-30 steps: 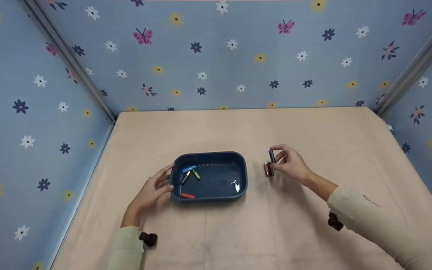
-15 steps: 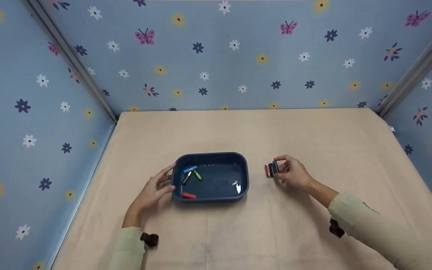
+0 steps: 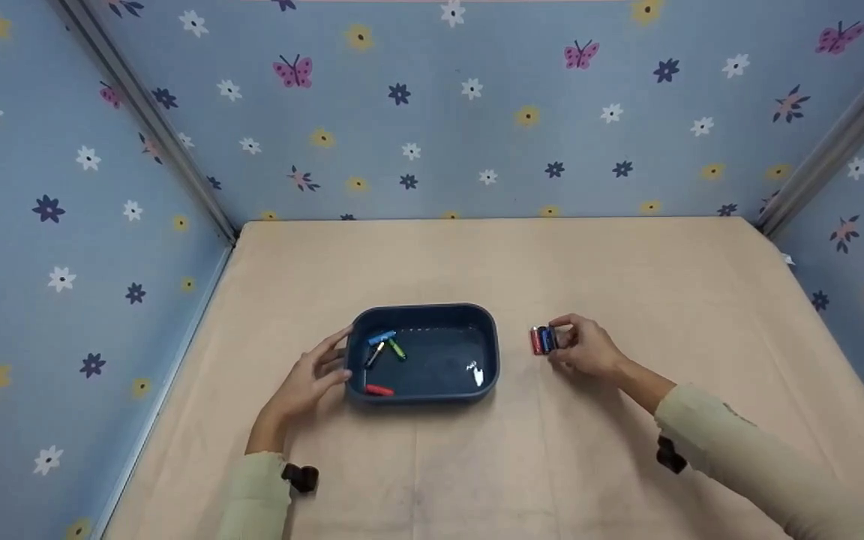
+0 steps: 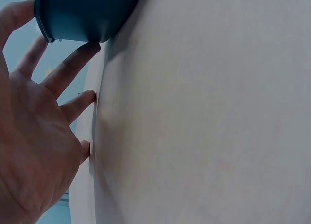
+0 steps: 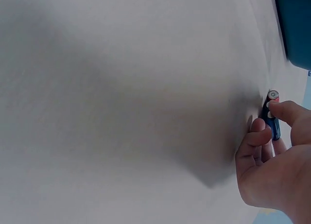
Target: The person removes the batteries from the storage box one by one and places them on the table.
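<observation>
Left hand (image 3: 309, 381): fingers spread apart, touching the left end of the blue bin (image 3: 432, 366). Right hand (image 3: 586, 348): thumb and finger pinch the rightmost battery (image 3: 552, 340) on the counter (image 3: 477, 472).

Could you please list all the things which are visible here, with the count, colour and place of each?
Tray: 1, dark blue, near centre
Tray batteries: 4, light blue, green, black and red, in the tray's left part
Battery row: about 3, red and dark blue, right of the tray
Table: 1, beige, under the tray
Walls: 3, blue with flowers, around the table
Poles: 2, grey, wall corners
Wrist cameras: 2, black, lower left and lower right
Sleeves: 2, pale green, at the bottom
Left hand: 1, bare, touching the tray's left end
Right hand: 1, bare, at the battery row
</observation>
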Action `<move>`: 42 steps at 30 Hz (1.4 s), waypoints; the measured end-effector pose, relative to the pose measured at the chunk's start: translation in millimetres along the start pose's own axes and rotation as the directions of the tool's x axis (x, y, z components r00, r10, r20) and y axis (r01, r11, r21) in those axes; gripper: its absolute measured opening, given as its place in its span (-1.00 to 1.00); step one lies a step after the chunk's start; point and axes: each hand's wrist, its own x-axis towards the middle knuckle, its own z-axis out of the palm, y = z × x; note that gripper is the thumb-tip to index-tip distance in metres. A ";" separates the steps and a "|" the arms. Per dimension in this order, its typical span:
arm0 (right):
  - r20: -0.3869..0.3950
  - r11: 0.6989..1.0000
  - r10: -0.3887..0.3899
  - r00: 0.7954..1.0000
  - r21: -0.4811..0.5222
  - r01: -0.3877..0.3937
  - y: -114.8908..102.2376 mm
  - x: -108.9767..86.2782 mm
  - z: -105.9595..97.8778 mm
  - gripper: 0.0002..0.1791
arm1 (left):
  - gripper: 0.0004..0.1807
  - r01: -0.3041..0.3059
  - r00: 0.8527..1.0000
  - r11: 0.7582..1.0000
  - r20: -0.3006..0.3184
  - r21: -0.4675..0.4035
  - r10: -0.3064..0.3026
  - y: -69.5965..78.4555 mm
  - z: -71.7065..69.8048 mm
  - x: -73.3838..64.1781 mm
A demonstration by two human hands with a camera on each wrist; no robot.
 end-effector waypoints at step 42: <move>-0.018 0.996 -0.049 0.999 -0.074 0.048 -19.4 3.8 -20.6 -0.29 | -0.18 0.019 1.000 0.999 -0.013 0.029 -0.019 0.9 0.2 1.7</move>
